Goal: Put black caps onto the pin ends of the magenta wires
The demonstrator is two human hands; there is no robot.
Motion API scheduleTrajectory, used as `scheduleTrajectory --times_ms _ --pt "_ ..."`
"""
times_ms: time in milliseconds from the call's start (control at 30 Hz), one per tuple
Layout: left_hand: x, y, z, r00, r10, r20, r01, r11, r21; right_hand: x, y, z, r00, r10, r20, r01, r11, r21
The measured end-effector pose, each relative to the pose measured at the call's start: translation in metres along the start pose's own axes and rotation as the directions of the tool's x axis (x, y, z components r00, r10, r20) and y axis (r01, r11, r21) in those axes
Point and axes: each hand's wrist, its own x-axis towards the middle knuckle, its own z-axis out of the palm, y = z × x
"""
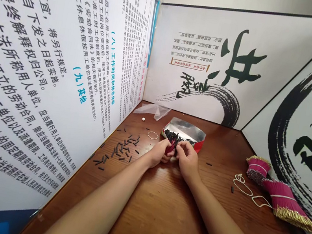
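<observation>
My left hand (162, 153) is closed around a bunch of thin magenta sticks (171, 146), whose upper ends carry black pieces. Just to its right, my right hand (187, 156) has thumb and fingers pinched together at the bunch; what lies between the fingertips is too small to make out. Behind both hands sits an open foil-lined packet (185, 127) with red edges, holding many short black tubes (189, 141). The hands cover the packet's near side.
Loose black tubes (122, 149) lie scattered at left. A rubber band (153, 135), a small white ball (143, 119) and a clear plastic bag (154, 110) lie farther back. Two magenta bundles (283, 197) (257, 168) and cream bands (243, 185) are at right. Printed panels (201, 60) surround the wooden table (153, 220).
</observation>
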Motion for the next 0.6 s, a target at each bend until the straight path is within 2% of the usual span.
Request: scheduleTrajectory --times_ms 167,333,433,533,600 --pt "-0.001 0.002 0.0 0.998 -0.044 0.043 0.044 0.999 0.006 0.0 0.001 0.0 1.0 -0.001 0.0 0.001 1.0 0.015" --pt "-0.001 0.003 0.003 0.999 -0.035 0.001 0.035 0.999 0.027 -0.001 0.0 0.0 0.999 -0.017 -0.037 0.018 1.0 0.008" --pt "-0.001 0.002 0.005 0.999 0.011 -0.033 -0.01 1.0 0.012 -0.004 -0.005 -0.001 0.988 -0.125 -0.088 0.12 0.991 -0.066" --pt "-0.002 0.002 0.006 0.998 0.038 -0.059 -0.038 0.999 -0.008 -0.006 -0.009 -0.003 0.958 -0.283 -0.043 0.267 0.939 -0.218" --pt "-0.002 0.002 0.006 0.996 0.043 -0.077 -0.044 0.999 -0.006 -0.006 -0.01 -0.004 0.943 -0.333 -0.011 0.316 0.905 -0.284"
